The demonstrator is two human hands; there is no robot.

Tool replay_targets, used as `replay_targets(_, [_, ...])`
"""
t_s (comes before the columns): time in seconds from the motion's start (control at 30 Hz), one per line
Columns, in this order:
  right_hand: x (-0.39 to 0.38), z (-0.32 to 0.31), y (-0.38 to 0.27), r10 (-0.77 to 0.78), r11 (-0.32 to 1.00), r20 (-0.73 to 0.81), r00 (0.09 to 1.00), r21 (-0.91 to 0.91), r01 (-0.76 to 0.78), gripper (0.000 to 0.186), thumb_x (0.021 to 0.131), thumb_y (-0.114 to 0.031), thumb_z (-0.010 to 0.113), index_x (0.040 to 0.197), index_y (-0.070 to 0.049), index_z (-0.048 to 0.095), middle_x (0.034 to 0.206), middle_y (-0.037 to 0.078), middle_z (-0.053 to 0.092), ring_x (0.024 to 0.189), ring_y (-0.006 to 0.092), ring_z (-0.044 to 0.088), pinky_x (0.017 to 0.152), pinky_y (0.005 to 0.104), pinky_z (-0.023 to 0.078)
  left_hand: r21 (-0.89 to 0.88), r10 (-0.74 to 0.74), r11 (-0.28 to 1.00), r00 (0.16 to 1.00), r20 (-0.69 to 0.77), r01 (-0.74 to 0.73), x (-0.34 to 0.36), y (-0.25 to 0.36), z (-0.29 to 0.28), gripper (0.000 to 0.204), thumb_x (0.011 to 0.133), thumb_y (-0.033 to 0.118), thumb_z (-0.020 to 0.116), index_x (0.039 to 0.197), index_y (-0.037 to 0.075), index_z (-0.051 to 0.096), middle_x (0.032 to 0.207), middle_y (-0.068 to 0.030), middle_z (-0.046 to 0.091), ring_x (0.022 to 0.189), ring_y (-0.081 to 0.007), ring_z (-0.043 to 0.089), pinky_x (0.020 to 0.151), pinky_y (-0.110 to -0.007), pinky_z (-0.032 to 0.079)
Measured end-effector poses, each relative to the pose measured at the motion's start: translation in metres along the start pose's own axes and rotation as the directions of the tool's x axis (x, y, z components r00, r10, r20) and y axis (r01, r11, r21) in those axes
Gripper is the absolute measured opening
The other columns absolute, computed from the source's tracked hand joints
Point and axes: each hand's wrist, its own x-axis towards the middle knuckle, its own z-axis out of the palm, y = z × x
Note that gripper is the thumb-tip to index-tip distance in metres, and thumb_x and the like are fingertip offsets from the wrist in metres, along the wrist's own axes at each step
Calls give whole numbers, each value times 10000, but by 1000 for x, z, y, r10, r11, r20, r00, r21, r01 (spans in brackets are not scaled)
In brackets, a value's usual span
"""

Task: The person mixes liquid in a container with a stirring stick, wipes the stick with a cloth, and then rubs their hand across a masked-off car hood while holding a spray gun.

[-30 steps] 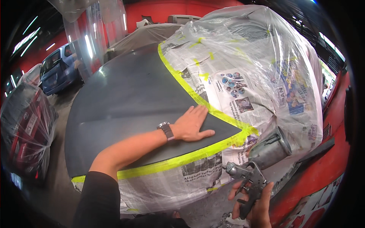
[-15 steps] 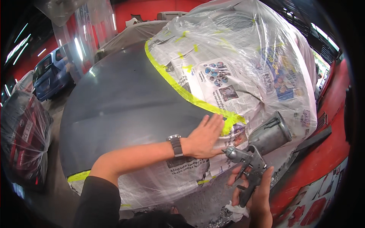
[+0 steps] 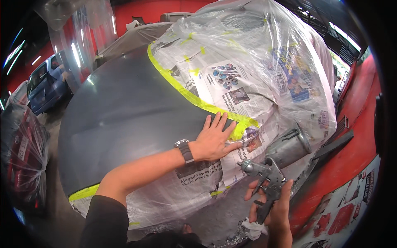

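My left hand (image 3: 213, 140) lies flat with its fingers spread on the dark grey car hood (image 3: 124, 111), close to its corner. Beside the fingertips, yellow masking tape (image 3: 188, 97) follows the hood's edge and holds newspaper (image 3: 225, 89) that covers the body next to it. In my right hand (image 3: 275, 206) is a paint spray gun (image 3: 269, 175), gripped by its handle, its grey metal cup (image 3: 289, 144) tilted up to the right. A crumpled white cloth (image 3: 254, 229) wraps the bottom of the handle. The gun is apart from the hood, over the newspaper's side.
Clear plastic sheeting (image 3: 244, 25) drapes the rest of the car. Another plastic-wrapped red car (image 3: 25, 153) stands at the left, with a blue vehicle (image 3: 47, 80) behind it. A red wall (image 3: 351, 144) runs along the right, with a poster (image 3: 343, 206) low on it.
My left hand has slid slightly left along the hood and its fingers have spread wider. The whole view has shifted a little; my right hand keeps hold of the spray gun.
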Motion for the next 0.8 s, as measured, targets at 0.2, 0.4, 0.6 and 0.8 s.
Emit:
replay_targets(0.2, [1,3,5,17,999,11,1000,40,-18,981,928,-837,211,1243,33,538,975,172,625,509,236,624,442,310,521,-42,62,997,998,0,-62,15,-7,2,768,1002,603,470,1516,36,419,1580,-366,253,1486,-530,220,1198,-635,170])
replay_targets(0.4, [1,4,6,12,998,34,999,58,-14,978,928,-835,223,1253,33,536,1003,177,625,517,234,627,454,313,526,-103,77,992,996,39,-73,7,-11,-11,695,1001,570,502,1501,89,464,1581,-371,245,1492,-535,199,1203,-635,163])
replay_targets(0.6, [3,2,8,23,999,53,998,48,-26,969,926,-835,236,1257,23,538,1004,170,629,525,224,628,460,307,524,-135,89,988,994,61,-80,3,-20,-14,673,997,558,516,1507,122,465,1596,-369,203,1496,-550,164,1212,-637,136])
replay_targets(0.8, [8,4,4,28,999,36,999,21,-29,958,921,-840,246,1247,11,542,993,157,633,524,212,627,461,295,519,-54,76,996,997,2,-76,13,-14,-8,658,989,572,520,1504,163,481,1600,-344,225,1492,-555,162,1203,-647,149])
